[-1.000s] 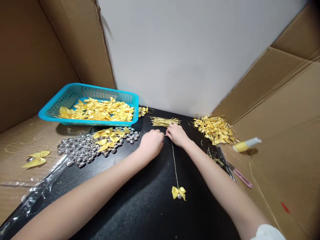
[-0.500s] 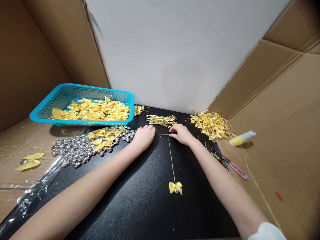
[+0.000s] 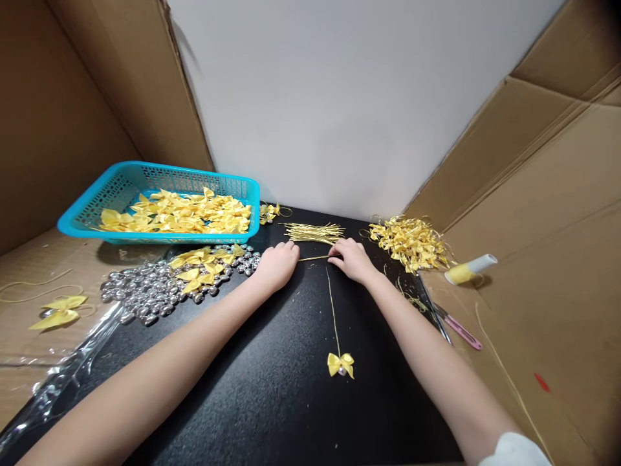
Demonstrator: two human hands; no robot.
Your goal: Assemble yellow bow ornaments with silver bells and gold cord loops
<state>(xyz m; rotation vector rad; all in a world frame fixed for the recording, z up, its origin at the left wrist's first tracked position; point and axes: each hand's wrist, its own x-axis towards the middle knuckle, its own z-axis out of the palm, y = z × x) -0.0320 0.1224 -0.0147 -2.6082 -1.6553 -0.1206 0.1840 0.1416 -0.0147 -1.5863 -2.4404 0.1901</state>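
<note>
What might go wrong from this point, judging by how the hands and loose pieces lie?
The gold cord between the left hand and right hand might slip from the fingertips. The left hand is beside the silver beads, so a sideways move could scatter some. The thin string above the yellow bow could snag.

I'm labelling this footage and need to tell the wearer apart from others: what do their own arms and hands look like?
Both the left hand and the right hand are ungloved, with no watch or bracelet visible. The forearms are bare; a white sleeve shows at the right elbow, none on the left. Fingernails are too small to judge.
</note>
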